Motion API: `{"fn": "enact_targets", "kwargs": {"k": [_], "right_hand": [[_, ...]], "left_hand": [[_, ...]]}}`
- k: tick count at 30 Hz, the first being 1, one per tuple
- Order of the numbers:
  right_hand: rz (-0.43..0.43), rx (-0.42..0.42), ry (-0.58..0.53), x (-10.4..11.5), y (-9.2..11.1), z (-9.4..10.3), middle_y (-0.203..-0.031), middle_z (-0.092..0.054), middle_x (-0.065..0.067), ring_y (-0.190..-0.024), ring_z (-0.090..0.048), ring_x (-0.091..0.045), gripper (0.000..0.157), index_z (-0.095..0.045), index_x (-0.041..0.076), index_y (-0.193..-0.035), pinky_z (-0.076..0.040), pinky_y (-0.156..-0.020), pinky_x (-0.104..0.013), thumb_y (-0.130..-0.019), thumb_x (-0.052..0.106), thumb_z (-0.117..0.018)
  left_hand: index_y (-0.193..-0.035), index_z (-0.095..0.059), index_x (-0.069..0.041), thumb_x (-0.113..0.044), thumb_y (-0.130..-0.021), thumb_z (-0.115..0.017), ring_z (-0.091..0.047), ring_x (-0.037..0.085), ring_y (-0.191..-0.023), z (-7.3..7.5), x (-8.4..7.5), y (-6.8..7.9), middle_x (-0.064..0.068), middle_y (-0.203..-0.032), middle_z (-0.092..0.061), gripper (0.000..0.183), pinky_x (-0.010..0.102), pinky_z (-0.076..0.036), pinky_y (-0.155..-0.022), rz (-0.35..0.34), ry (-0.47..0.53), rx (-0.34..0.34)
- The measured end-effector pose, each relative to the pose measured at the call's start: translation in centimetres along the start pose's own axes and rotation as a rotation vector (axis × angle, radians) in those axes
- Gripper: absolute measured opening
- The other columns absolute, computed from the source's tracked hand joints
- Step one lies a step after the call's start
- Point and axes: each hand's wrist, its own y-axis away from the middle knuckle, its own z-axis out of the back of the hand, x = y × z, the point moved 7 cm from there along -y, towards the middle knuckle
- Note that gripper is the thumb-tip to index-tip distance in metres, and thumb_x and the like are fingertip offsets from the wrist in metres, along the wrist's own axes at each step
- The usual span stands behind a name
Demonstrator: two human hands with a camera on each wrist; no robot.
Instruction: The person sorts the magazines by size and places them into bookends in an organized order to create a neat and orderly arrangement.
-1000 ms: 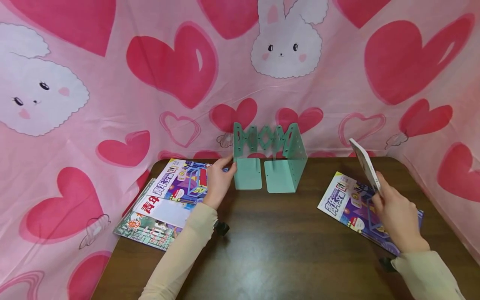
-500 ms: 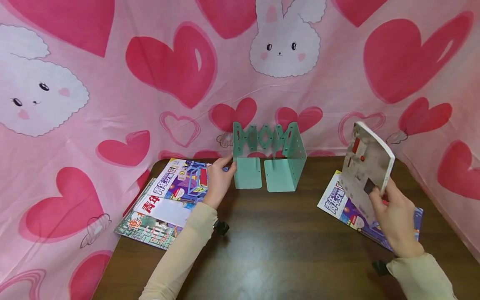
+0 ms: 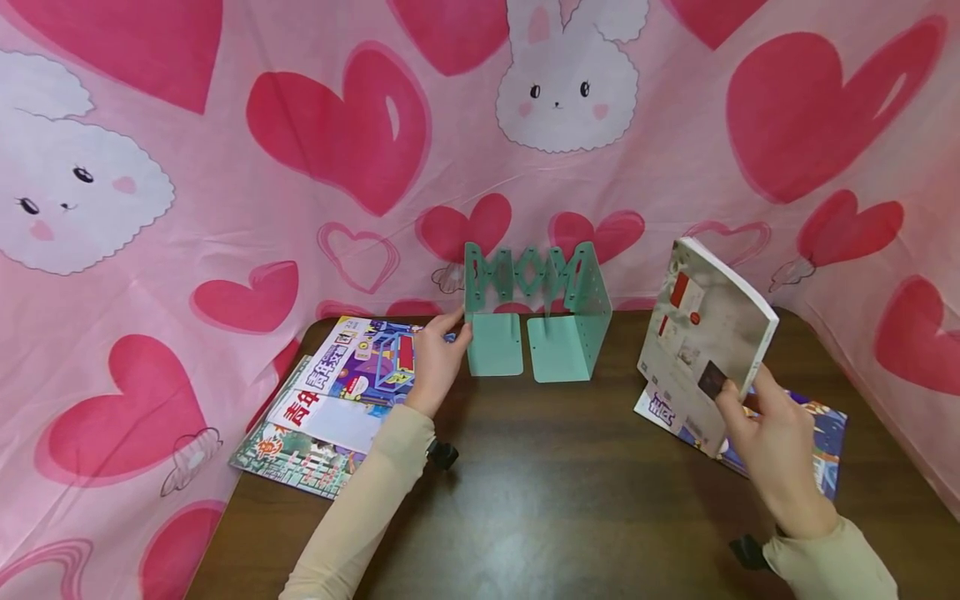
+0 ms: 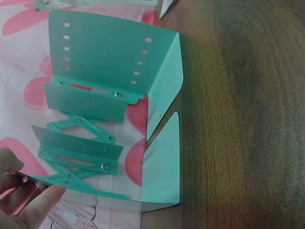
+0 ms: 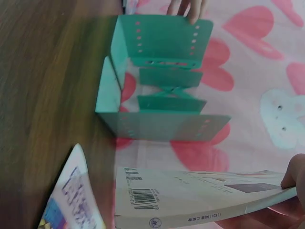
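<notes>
A green metal expandable bookend stands at the back middle of the table, its two side plates upright and joined by a folding lattice. My left hand pinches the edge of its left side plate, thumb and fingers on either face in the left wrist view. On the right, my right hand grips a magazine by its spine, holding it upright and tilted. Its grey back cover with a barcode shows in the right wrist view. Partly hidden behind it, a purple magazine lies on the table.
Several magazines lie overlapping at the table's left, beside my left forearm. The brown wooden table reaches back to a pink heart-and-rabbit cloth hanging behind and at both sides.
My right hand has turned the magazine from edge-on so its back cover faces the camera, and moved it slightly left. The left hand stays on the bookend.
</notes>
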Motion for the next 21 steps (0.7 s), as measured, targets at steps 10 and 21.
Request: {"fn": "enact_targets", "kwargs": {"k": [10, 21], "right_hand": [[0.046, 0.017, -0.049, 2.4, 0.2, -0.1, -0.096, -0.074, -0.032, -0.092, -0.045, 0.034, 0.025, -0.071, -0.004, -0.111, -0.04, -0.066, 0.002, -0.087, -0.003, -0.065], [0.061, 0.067, -0.065, 4.2, 1.1, -0.3, -0.105, -0.075, -0.028, -0.093, -0.045, 0.033, 0.03, -0.071, -0.002, -0.114, -0.042, -0.069, 0.001, -0.084, -0.005, -0.07]], "left_hand": [[-0.138, -0.067, -0.007, -0.013, -0.099, -0.071, -0.069, 0.033, -0.116, 0.0, 0.1, 0.0, 0.016, -0.128, -0.072, 0.04, 0.05, -0.057, -0.097, -0.002, 0.005, 0.001], [-0.139, -0.066, -0.007, -0.015, -0.099, -0.071, -0.068, 0.032, -0.119, 0.0, 0.1, 0.1, 0.015, -0.129, -0.072, 0.041, 0.049, -0.057, -0.098, 0.01, 0.0, 0.009]]}}
